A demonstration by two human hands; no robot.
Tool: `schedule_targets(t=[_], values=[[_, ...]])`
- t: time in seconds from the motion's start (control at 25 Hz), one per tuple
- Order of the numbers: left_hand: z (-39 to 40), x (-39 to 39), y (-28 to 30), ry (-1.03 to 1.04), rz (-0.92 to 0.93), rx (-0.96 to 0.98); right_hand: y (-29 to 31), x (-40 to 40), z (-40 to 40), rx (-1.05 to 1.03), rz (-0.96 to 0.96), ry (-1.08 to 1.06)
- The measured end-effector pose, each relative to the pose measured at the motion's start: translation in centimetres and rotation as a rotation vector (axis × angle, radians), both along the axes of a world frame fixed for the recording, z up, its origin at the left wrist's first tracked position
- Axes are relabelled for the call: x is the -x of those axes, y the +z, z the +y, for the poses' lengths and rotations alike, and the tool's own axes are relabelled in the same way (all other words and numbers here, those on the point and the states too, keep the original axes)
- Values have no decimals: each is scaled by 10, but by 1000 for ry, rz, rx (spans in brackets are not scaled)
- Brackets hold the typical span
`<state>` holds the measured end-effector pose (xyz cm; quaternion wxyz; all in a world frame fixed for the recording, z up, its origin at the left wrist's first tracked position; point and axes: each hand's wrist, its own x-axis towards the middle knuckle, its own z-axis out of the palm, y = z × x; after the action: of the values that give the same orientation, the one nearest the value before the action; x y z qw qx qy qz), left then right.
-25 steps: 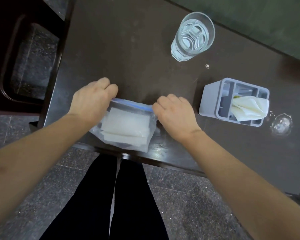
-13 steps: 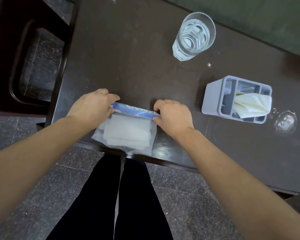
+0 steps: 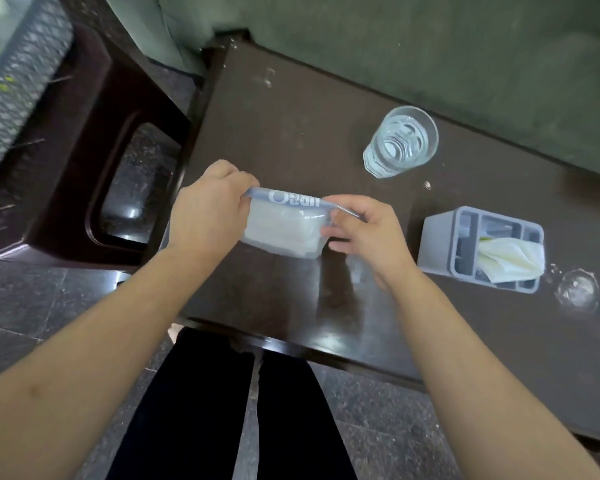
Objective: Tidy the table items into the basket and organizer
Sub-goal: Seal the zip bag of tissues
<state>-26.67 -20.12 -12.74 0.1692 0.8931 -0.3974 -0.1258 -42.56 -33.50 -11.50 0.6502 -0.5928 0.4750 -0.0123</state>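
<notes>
A clear zip bag (image 3: 284, 225) with a blue seal strip and white folded sheets inside hangs above the dark table (image 3: 291, 299). My left hand (image 3: 208, 211) pinches the left end of its seal, and my right hand (image 3: 362, 230) pinches the right end. A grey organizer (image 3: 437, 240) with several compartments stands to the right, with a crumpled white tissue (image 3: 510, 258) stuffed in it. A grey woven basket (image 3: 18, 74) shows at the top left, blurred.
A glass of water (image 3: 400, 142) stands behind the bag on the right. A small clear lump (image 3: 577, 289) lies right of the organizer. A dark stool (image 3: 94, 161) stands left of the table under the basket. A green wall runs behind.
Both hands have lifted the bag off the table's front edge and hold it up by the seal. The camera view has tilted up, bringing the basket into sight.
</notes>
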Motion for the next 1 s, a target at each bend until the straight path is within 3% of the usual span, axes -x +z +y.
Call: schedule_targets(t=[0.12,0.32,0.52,0.68,0.88,1.0], values=[[14,-26,23,11,-21,91,12,-33,15,175,-77,-81],[58,-97,77,45,-147,74,57,-109,62,437,-260,-73],[122,-170,118,320,-97,130,82,-194,133,840,-372,213],[189,-223,113,452,-128,35,79,-248,204,1272,-343,504],[249,-261,80,481,-42,-134,58,-295,272,1298,-248,828],[264,-270,60,459,-6,-457,63,-311,291,1203,-109,1096]])
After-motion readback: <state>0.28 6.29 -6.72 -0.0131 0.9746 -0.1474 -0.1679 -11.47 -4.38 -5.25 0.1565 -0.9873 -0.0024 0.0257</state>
